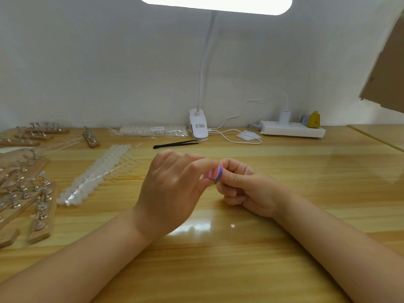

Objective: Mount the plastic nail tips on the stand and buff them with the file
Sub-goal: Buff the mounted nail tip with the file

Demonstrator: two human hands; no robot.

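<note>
Over the middle of the wooden table point(240, 248), my right hand point(247, 191) grips a small pink and purple file block point(216, 174) in curled fingers. My left hand point(172, 189) meets it from the left, thumb and forefinger closed against the block's end; whether a nail tip sits between them is hidden. Strips of clear plastic nail tips point(98, 173) lie to the left of my hands. Wooden stands with metal holders point(28, 189) fill the table's left edge, with more stands point(43, 132) at the back left.
A bag of nail tips point(153, 130) lies by the wall. Black tweezers point(175, 144) lie behind my hands. A white clip lamp point(198, 125), its cable point(236, 138) and a power strip point(291, 129) stand at the back. A cardboard panel point(387, 68) hangs at upper right.
</note>
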